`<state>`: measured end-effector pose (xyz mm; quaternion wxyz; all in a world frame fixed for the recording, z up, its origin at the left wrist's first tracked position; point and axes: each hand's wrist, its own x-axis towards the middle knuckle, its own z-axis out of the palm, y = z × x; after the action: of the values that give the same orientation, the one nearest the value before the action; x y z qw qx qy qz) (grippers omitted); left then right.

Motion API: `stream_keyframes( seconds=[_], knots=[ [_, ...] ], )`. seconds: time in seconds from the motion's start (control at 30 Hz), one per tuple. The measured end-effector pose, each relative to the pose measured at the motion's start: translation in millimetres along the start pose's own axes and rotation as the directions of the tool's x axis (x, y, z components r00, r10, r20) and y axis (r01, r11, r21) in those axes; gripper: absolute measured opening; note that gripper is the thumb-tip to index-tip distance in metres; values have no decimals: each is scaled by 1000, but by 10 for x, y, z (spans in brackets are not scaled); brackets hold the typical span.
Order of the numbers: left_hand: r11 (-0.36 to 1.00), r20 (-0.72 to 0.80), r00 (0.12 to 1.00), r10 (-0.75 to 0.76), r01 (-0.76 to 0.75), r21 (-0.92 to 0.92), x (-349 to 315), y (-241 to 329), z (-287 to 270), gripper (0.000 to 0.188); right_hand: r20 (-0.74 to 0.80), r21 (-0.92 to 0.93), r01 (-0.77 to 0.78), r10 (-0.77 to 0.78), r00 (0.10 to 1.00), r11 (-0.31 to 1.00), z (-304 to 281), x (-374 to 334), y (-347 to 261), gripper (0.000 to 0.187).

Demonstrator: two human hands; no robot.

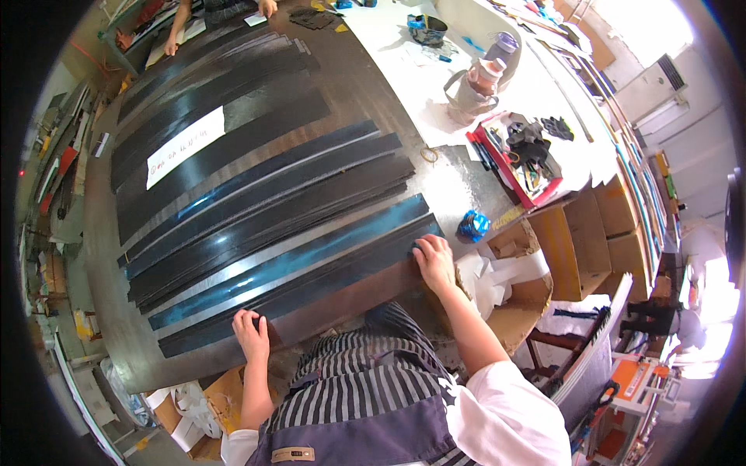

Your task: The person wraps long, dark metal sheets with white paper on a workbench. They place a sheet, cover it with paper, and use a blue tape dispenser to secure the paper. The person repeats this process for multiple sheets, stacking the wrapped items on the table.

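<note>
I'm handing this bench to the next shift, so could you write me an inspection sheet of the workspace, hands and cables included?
Surface: dark table, pale covering on its far right part.
Job's things: dark strips lie in rows and stacks; a paper with handwriting lies across farther ones.
Clutter: red tray of mixed items, blue bundle and pinkish bottle, all toward the right.
Hands: left hand and right hand have their fingers at the nearest strips; how firmly they grip cannot be told.
Cables: nothing seen clearly.
Surroundings: open cardboard box with white material, beside the right forearm; another person's hand at the far edge.
</note>
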<state>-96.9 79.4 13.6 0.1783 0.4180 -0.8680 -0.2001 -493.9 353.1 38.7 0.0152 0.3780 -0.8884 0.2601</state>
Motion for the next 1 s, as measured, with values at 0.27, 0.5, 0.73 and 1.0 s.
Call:
stream_keyframes(
  seconds=[0.27, 0.5, 0.73, 1.0],
  knots=[
    [997, -122, 993, 3, 6, 74, 167, 826, 169, 21, -137, -287, -204, 171, 976, 936, -380, 306, 1406, 58],
    [995, 92, 991, 99, -99, -7, 710, 1981, 690, 45, -188, -269, -120, 70, 980, 956, -402, 1058, 900, 50],
    [977, 150, 973, 176, -191, 91, 1600, 2163, 1155, 61, -7, 40, -15, 15, 1000, 999, 404, 1856, 239, 43],
    [983, 269, 957, 112, -145, 108, 1743, 2061, 1301, 59, 5, 24, -317, 317, 948, 948, 704, 1888, 26, 43]
  ],
)
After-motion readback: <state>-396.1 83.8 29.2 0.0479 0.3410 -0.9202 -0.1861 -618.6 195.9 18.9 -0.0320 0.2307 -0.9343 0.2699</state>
